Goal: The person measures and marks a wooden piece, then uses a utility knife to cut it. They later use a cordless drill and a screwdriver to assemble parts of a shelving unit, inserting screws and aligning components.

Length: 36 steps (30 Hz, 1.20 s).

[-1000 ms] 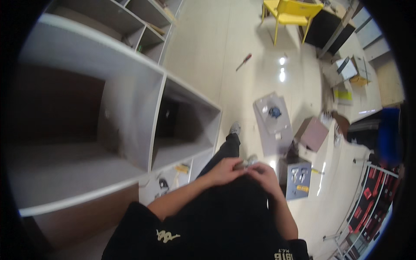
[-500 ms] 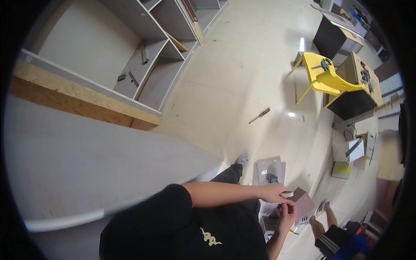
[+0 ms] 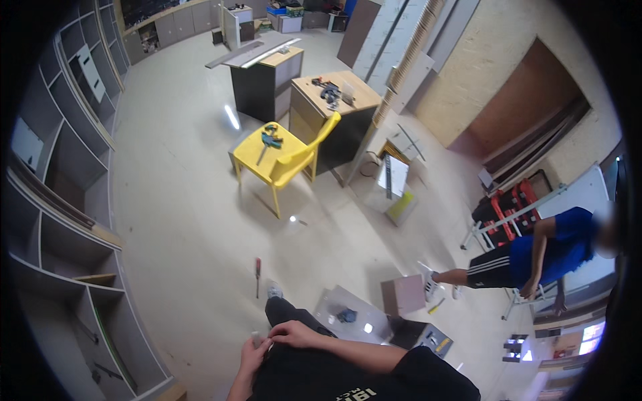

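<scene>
Close together at the front of my body are both hands. My left hand (image 3: 250, 355) is closed around a small pale roll (image 3: 256, 337), which looks like tape; its end sticks up above the fingers. My right hand (image 3: 294, 334) reaches over from the right with bent fingers pinched together beside the left thumb. What sits between those fingertips is too small to make out. On the floor just ahead of my shoe lies a screwdriver (image 3: 257, 274) with a red handle.
Grey panels (image 3: 354, 314) and a box (image 3: 403, 295) lie right of my feet. A yellow chair (image 3: 254, 152) bearing clamp-like tools stands ahead, beside a wood-topped cabinet (image 3: 361, 93). Shelving (image 3: 73, 254) lines the left. A person in blue (image 3: 568, 234) stands at right.
My view has swung to the right, so the chair and screwdriver sit farther left in it. My hands stay close together, now at the lower middle. The other person now stands more upright.
</scene>
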### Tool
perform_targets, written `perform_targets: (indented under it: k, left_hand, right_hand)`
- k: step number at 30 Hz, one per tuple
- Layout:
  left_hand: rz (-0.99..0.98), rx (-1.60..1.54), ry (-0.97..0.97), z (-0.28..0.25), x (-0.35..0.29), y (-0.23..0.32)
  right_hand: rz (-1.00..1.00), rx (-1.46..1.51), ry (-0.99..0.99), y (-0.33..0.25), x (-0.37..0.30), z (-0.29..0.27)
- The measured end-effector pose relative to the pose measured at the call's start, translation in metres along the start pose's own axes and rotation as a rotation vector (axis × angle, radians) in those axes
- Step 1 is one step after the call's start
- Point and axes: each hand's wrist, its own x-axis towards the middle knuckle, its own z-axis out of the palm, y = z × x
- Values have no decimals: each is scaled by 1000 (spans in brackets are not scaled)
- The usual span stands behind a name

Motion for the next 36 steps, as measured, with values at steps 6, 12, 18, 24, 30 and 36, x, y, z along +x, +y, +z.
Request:
perform_targets:
  k: [6, 12, 18, 24, 30, 36]
  left_hand:
    - [188, 11, 204, -78, 65, 96]
    - [221, 68, 9, -101, 119, 156]
    - [2, 406, -528, -105, 208, 198]
    - [52, 874, -1016, -66, 251, 241]
    - [174, 879, -1099, -66, 298, 256]
    - [-257, 389, -898, -92, 282, 215]
  right_hand:
    - [-268, -91, -111, -74, 154, -40]
    - [-273, -100, 178, -97, 192, -56]
    - [85, 345, 714, -25, 150, -55]
    - [1519, 273, 1888, 241, 31, 146]
    - [1602, 518, 1573, 168, 7, 354]
    - [1330, 1224, 1464, 127, 144, 423]
